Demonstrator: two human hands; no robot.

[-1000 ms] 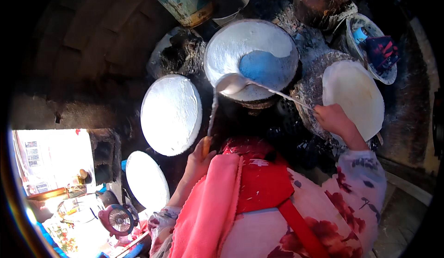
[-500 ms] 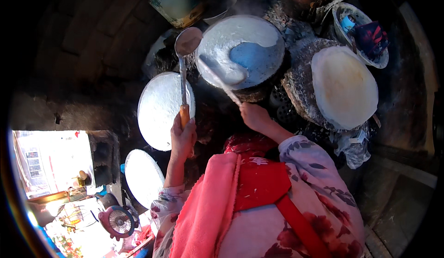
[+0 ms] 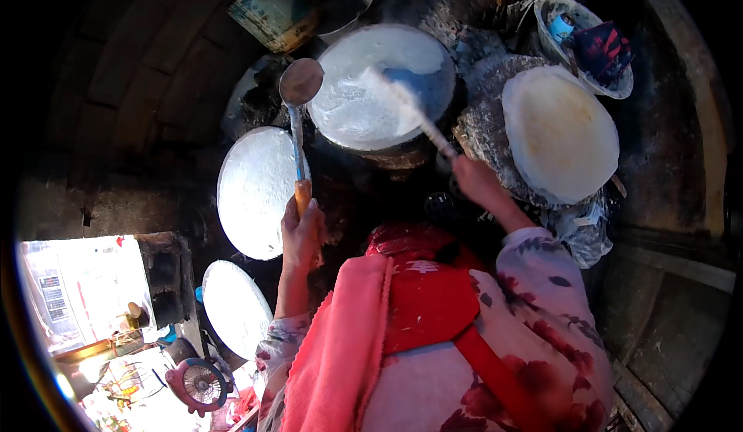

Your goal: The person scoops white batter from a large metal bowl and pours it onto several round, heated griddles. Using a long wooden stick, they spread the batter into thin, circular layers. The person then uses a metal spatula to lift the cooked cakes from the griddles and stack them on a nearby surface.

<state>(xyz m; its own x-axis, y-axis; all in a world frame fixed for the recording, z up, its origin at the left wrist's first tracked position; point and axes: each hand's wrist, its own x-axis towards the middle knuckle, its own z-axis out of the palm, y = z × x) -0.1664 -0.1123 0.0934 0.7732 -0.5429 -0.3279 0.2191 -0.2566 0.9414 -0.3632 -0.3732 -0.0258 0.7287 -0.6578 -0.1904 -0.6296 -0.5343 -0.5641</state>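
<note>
Across the round griddle [image 3: 434,99], a white layer [image 3: 342,95] is apparently being spread, most of the surface being covered.
At its right, a pale sheet [image 3: 561,134] is being borne by a rough mat [image 3: 481,122]; at its left, a white disc [image 3: 257,192] is being left untouched. A ladle [image 3: 301,82] is being held by the wrapped fingers of the left hand [image 3: 302,234]. A blurred stick [image 3: 435,134] is being held over the layer, its near end being gripped by the fingers of the right hand [image 3: 481,182]. Only a bluish patch [image 3: 418,82] beside it is seemingly being left bare, so the coating is being judged largely done.
</note>
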